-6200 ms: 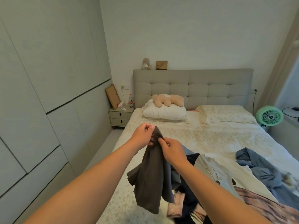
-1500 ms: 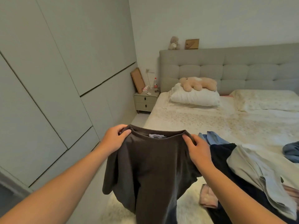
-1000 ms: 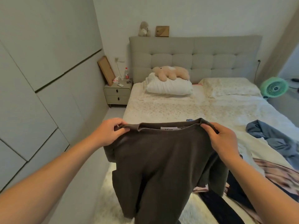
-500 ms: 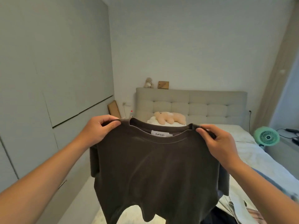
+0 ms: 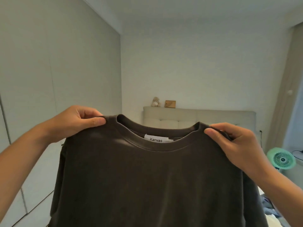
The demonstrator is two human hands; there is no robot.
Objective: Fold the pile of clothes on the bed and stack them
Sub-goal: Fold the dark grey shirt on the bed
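Dark brown T-shirt (image 5: 147,177) now held up high, at about eye level and spread flat, front toward the camera, white neck label (image 5: 157,139) reading "Xanvas" visible inside the collar; half a second ago it hung lower and a second and a half ago it was down near the bed with the pile in view, so it has been raised and pulled straight. Left hand (image 5: 77,122) pinches the left shoulder seam, thumb in front pressed against the curled fingers with cloth clamped between; right hand (image 5: 234,145) does the same on the right shoulder, thumb on the front, fingers curled behind. Shirt hangs free in the air, touching nothing but the hands; its hem runs out of frame at the bottom. Judgement: garment is picked and squared up, folding itself not yet begun, nothing stacked; likely next is laying it flat on the bed. Behind it, far: grey padded headboard (image 5: 213,118), small plush toy (image 5: 155,102) and a wooden plaque (image 5: 170,104) on top of it. Right: green fan (image 5: 281,158), a sliver of bed with blue clothes (image 5: 268,205) at lower right. Left: wardrobe doors (image 5: 41,71).
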